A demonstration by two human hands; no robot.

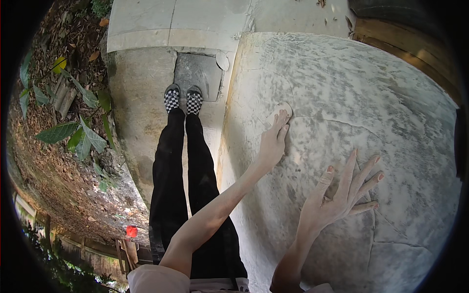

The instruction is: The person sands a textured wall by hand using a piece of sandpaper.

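Note:
Fingers of my left hand (274,141) press a pale, round-ended flat pad (287,107) against a wall (329,88) with patchy grey and white plaster. The hand covers much of the pad, so its exact kind cannot be told. Lower on the right, my right hand (339,196) is spread with its back towards me. Its fingers lie over the wall and hold nothing; whether the palm touches cannot be told. Both hands look whitish, as if dusty. Thin crack lines (373,227) run through the plaster around the right hand.
My feet, in checkered shoes (194,100), stand at a dark square slab (198,69) set in the concrete floor (143,95). Leafy plants (86,133) and leaf-strewn ground (47,175) border it on the left. A red object (131,231) lies farther off. Brown boards (406,47) edge the upper right.

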